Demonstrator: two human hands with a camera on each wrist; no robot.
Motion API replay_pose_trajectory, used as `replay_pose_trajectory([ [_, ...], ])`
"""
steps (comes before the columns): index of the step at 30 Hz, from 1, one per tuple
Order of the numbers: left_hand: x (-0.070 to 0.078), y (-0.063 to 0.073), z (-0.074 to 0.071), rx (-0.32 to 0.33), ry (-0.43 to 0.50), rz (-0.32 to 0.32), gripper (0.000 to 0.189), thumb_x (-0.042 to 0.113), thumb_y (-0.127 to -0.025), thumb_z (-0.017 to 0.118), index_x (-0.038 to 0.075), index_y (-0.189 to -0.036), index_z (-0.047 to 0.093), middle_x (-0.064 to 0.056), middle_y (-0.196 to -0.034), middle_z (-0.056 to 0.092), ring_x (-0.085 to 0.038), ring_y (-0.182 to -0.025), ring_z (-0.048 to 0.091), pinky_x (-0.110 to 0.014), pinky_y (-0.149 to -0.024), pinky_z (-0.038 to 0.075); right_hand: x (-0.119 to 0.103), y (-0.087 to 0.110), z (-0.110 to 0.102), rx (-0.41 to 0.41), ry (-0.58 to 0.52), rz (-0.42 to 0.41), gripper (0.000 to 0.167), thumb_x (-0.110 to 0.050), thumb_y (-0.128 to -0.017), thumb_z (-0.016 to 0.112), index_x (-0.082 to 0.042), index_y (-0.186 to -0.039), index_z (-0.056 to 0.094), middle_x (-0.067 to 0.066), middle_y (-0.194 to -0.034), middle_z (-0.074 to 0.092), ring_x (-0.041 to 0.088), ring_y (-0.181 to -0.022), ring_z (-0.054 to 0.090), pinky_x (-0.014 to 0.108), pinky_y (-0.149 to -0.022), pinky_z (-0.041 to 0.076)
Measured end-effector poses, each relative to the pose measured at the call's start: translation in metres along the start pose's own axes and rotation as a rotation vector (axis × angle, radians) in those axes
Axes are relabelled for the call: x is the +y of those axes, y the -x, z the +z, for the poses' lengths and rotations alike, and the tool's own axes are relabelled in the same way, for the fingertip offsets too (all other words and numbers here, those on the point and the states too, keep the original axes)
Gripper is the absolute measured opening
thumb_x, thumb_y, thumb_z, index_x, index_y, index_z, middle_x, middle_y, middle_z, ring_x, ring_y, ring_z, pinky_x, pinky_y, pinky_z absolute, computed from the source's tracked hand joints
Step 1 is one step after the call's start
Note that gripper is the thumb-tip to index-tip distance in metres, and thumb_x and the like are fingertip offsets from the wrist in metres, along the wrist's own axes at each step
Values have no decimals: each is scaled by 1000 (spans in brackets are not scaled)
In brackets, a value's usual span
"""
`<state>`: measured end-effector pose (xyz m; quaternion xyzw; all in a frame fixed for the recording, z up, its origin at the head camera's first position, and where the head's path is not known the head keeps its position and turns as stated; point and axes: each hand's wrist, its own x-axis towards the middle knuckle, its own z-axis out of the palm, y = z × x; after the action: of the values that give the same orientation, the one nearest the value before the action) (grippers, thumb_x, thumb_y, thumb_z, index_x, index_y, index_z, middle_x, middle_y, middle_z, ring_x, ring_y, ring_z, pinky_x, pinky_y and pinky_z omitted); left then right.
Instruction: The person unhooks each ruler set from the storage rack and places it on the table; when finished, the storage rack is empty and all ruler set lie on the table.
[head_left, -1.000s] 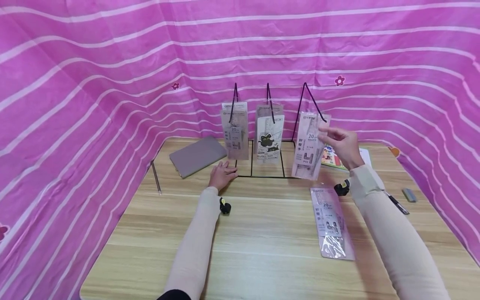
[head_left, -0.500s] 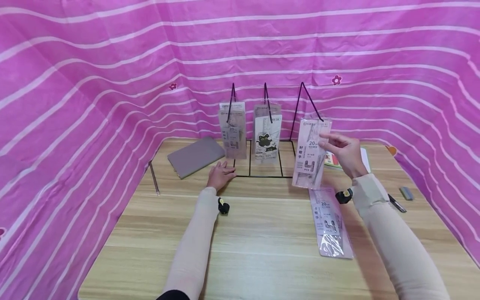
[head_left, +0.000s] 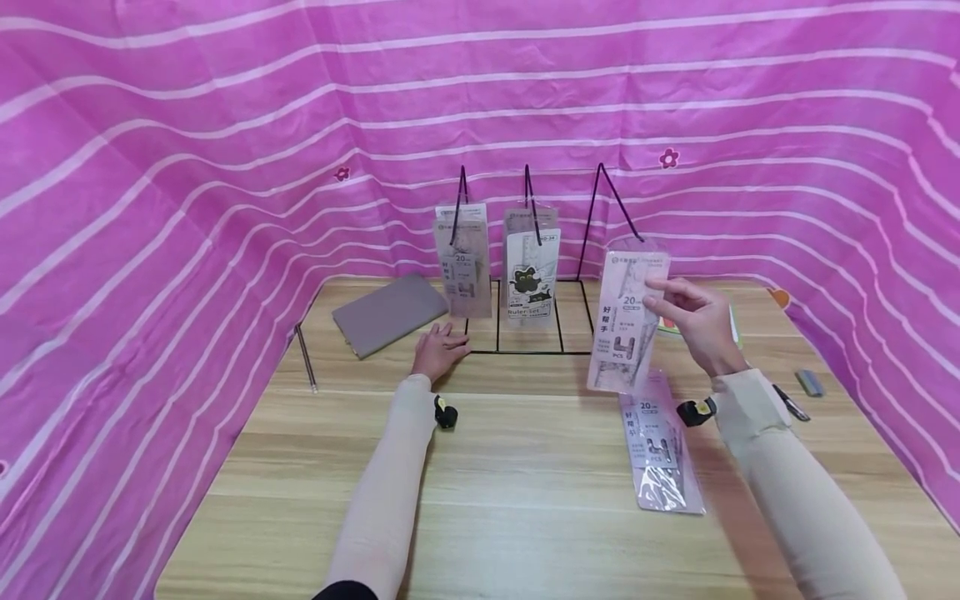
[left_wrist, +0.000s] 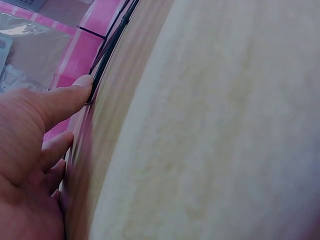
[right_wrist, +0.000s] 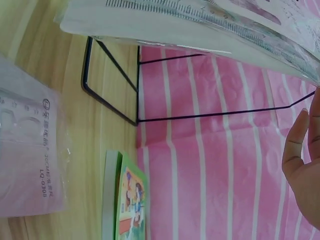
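Observation:
In the head view my right hand [head_left: 696, 323] pinches the right edge of a ruler set pack [head_left: 626, 321] between thumb and fingers. Its clear top edge is at the tip of the right hook of a black wire rack [head_left: 517, 352]; whether the hook still passes through it, I cannot tell. My left hand [head_left: 438, 353] rests at the rack's front left corner, thumb against the wire in the left wrist view. Ruler packs hang from the left hook [head_left: 463, 271] and, with a cat-print ruler set [head_left: 532, 279] in front, from the middle one. Another ruler pack [head_left: 660, 454] lies on the table.
A grey notebook [head_left: 390, 314] lies left of the rack, with a pencil [head_left: 306, 358] farther left. At right are a pen [head_left: 792, 403] and an eraser [head_left: 810, 383]. A colourful book [right_wrist: 131, 200] lies behind the right hand. Pink striped cloth [head_left: 480, 100] encloses the table.
My right hand has drawn the ruler pack down and toward me, so its top now sits at the hook's tip instead of behind the hook. The left hand stays on the rack.

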<state>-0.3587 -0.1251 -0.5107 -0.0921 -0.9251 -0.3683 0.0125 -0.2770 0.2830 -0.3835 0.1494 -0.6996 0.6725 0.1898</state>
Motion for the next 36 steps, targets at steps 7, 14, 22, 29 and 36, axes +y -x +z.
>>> replay_pose_trajectory([
  [7, 2, 0, 0, -3, 9, -21, 35, 27, -93, 71, 11, -124, 71, -19, -156, 40, -41, -152, 20, -55, -126, 7, -9, 15, 1, -25, -25, 39, 30, 3, -88, 74, 4, -118, 71, 0, -77, 61, 8, -70, 54, 15, -64, 50],
  [14, 0, -1, 1, 8, 6, -5, 35, 26, -92, 73, 10, -123, 72, -20, -154, 42, -43, -151, 22, -57, -125, 9, -2, 30, 10, 6, -6, 205, 33, -4, -88, 76, -4, -121, 72, -6, -82, 60, 7, -79, 53, 15, -72, 50],
  [22, 1, 0, -1, -6, 0, -16, 35, 27, -94, 71, 10, -125, 71, -19, -156, 39, -42, -152, 20, -54, -126, 7, 14, 53, 25, -98, 33, 541, 35, -15, -90, 77, -16, -124, 70, -15, -98, 72, 4, -92, 66, 23, -85, 56],
  [29, 4, 1, -2, -10, 6, -32, 35, 26, -95, 70, 10, -125, 71, -18, -157, 38, -41, -153, 19, -54, -126, 6, 30, 65, 34, -207, 199, 711, 46, -15, -87, 78, -4, -129, 65, -2, -112, 75, 7, -88, 67, 27, -80, 56],
  [36, 5, 2, -2, -10, 15, -32, 35, 26, -94, 71, 9, -125, 71, -18, -156, 39, -41, -153, 19, -54, -126, 7, 46, 77, 43, -279, 326, 717, 42, -8, -83, 79, 3, -122, 67, 25, -134, 59, 11, -87, 66, 25, -73, 56],
])
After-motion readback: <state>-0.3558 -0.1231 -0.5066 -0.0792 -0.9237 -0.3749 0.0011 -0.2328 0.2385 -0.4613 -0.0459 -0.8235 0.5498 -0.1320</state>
